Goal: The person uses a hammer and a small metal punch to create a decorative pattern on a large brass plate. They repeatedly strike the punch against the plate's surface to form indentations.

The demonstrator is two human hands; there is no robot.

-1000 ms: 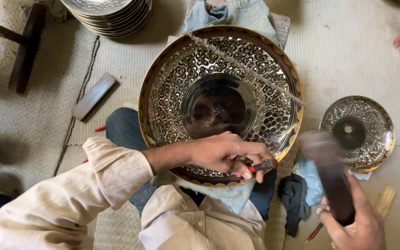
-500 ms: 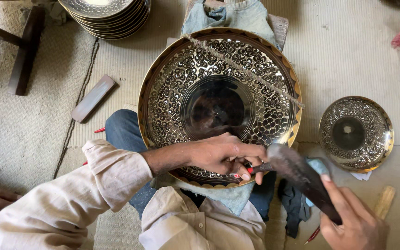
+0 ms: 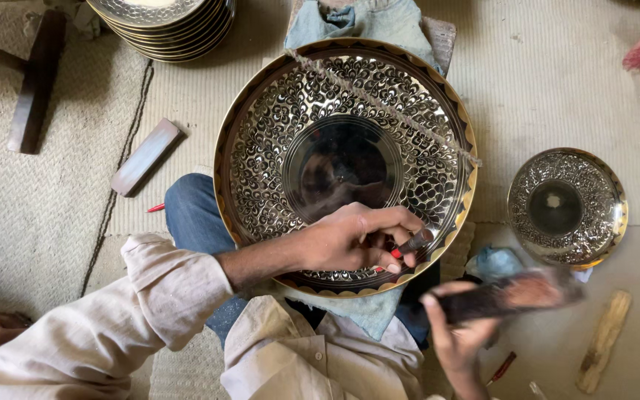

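Over engraved tray (image 3: 438, 111), left hand (image 3: 350, 241) pinching half-hidden chisel (image 3: 415, 242); right hand (image 3: 457, 333) gripping blurred mallet (image 3: 512, 294).

I see soft, even daylight with weak shadows. The large engraved plate (image 3: 346, 163) shows bright glare on its rim. Just right below it, the dark mallet (image 3: 509, 294) is motion-blurred.

A stack of engraved metal plates (image 3: 163, 22) sits at the far left on the woven mat (image 3: 572, 96). A flat rectangular block (image 3: 144, 156) lies left, a red pencil (image 3: 155, 208) just beside it. A small engraved bowl (image 3: 567, 207) rests at the right; a pale wooden stick (image 3: 603, 341) lies near right, beside blue cloth (image 3: 495, 261)
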